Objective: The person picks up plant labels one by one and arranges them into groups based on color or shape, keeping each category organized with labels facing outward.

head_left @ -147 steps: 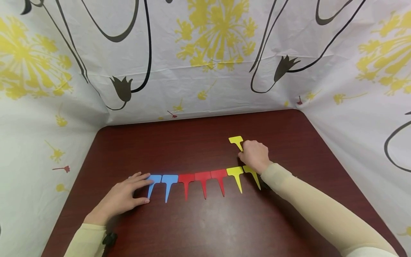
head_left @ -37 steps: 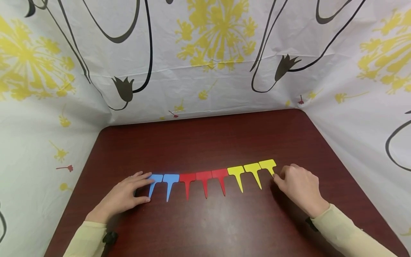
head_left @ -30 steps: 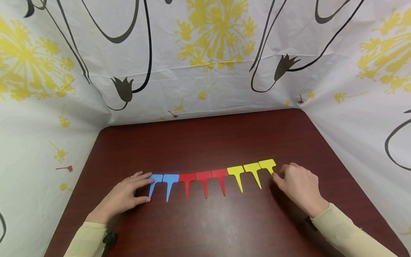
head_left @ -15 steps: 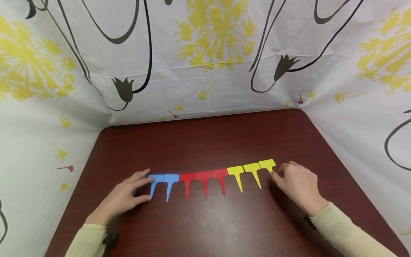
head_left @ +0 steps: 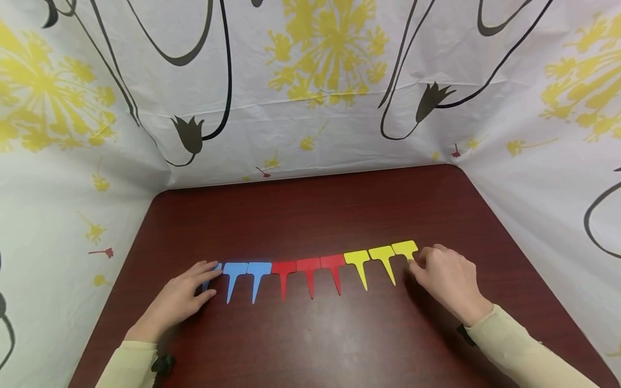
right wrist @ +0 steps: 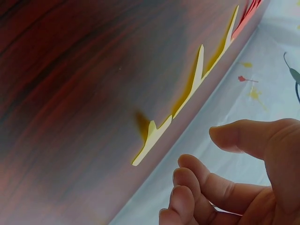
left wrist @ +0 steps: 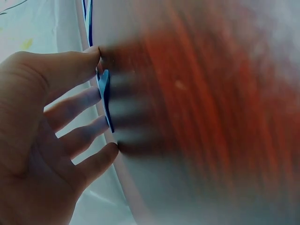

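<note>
T-shaped plastic plant labels lie side by side in a row. From the left come a mostly covered blue label (head_left: 206, 282), two blue labels (head_left: 235, 269), three red labels (head_left: 308, 265) and three yellow labels (head_left: 381, 253). My left hand (head_left: 176, 295) reaches over the leftmost blue label, its spread fingertips at the label's edges. In the left wrist view that blue label (left wrist: 105, 91) stands edge-on beside the fingertips. At the other end, my right hand (head_left: 448, 280) hovers by the last yellow label (right wrist: 152, 143), hiding its stem tip. Its fingers curl loosely, with a gap to the thumb and nothing between.
The labels lie on a dark red-brown wooden table (head_left: 310, 215) with rounded far corners. A white sheet (head_left: 271, 129) with yellow and grey flower prints hangs round its back and sides. Both wrists carry a small black device (head_left: 163, 365).
The third yellow label has moved from behind the row to its right end. My left hand has slid left, uncovering the second blue label. My right hand has shifted slightly left lately.
</note>
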`<state>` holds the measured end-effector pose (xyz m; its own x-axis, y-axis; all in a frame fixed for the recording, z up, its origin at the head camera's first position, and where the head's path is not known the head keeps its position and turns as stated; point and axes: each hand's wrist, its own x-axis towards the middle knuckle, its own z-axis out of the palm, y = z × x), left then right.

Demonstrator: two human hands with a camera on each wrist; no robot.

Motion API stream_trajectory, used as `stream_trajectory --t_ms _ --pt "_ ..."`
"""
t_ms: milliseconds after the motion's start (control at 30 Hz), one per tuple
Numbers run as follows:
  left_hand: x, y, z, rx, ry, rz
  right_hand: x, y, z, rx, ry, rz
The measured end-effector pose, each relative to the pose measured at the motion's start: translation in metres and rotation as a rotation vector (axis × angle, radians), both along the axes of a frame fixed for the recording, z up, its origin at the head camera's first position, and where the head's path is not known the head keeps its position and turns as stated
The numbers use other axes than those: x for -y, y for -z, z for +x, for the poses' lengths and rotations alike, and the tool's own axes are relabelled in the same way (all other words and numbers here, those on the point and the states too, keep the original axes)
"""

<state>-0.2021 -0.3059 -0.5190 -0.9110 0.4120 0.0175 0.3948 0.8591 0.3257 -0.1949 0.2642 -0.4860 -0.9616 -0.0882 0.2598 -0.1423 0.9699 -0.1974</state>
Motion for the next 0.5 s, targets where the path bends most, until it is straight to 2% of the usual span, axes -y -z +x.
stream_trajectory --t_ms 133,300,433,500 --pt "-0.001 0.002 -0.001 -0.002 0.0 -0.008 0.003 0.002 -0.001 -0.018 -0.001 -0.001" --pt "0.001 0.0 -0.001 -0.014 -0.013 0.017 0.013 -0.001 -0.007 -0.087 -0.019 -0.027" --pt "-0.001 -0.004 -0.003 -0.059 -0.038 0.053 0.023 -0.01 -0.016 -0.129 -0.029 -0.059" --pt "-0.004 -0.007 -0.005 -0.097 -0.075 0.074 0.03 -0.016 -0.022 -0.156 -0.043 -0.061"
